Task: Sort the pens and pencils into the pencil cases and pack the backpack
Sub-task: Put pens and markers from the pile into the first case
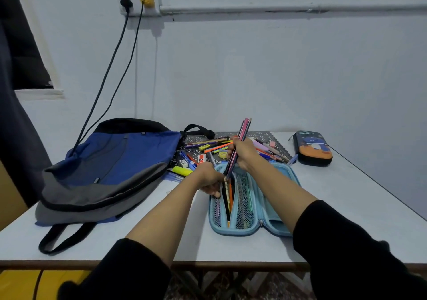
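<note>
Your right hand (241,153) grips the pencils (245,128); left hand (209,179) pinches the blue case (233,231) pocket open (hold it wide), slide tips in straight.

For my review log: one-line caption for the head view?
Right hand holds a pencil bundle over the open blue pencil case; left hand grips its edge.

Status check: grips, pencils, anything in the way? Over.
Right grip holds pencil bundle, tips at blue case mouth. Left grip holds its pocket open. Loose pens piled behind; nothing blocking.
</note>
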